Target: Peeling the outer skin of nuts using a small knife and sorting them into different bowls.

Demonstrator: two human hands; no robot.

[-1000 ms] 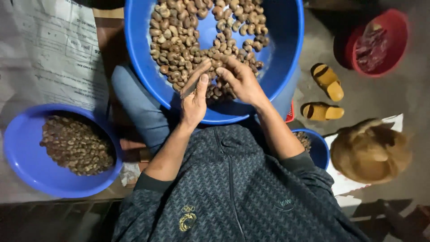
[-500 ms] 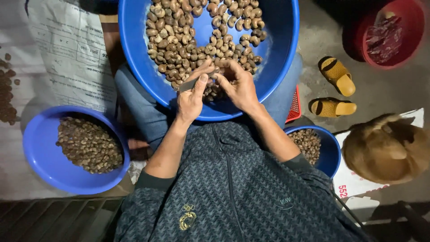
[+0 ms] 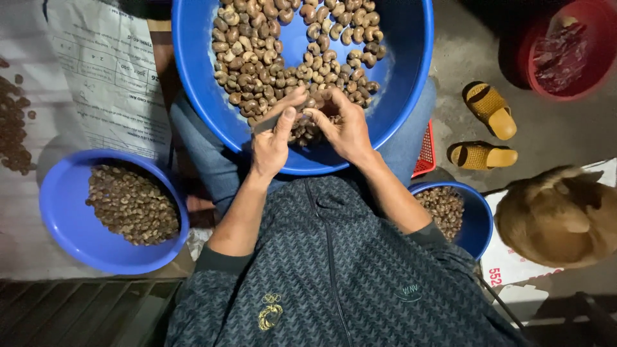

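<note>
A large blue basin (image 3: 398,77) rests on my lap, holding a heap of brown cashew nuts (image 3: 257,58). My left hand (image 3: 273,138) grips a small dark knife (image 3: 267,122), thumb laid along the blade. My right hand (image 3: 344,125) pinches a single cashew nut (image 3: 316,103) at its fingertips, right against the knife tip. Both hands meet over the near edge of the nut heap.
A smaller blue bowl (image 3: 64,218) of shelled pieces sits at my left, another blue bowl (image 3: 479,222) of nuts at my right. A printed sack (image 3: 103,71) lies left, with loose nuts (image 3: 13,128). Yellow sandals (image 3: 488,109), a red bucket (image 3: 565,51) and a tan animal (image 3: 559,215) are right.
My right hand has picked a nut from the heap and brought it to the knife. The view has shifted slightly, with the side bowls sliding rightward in frame.
</note>
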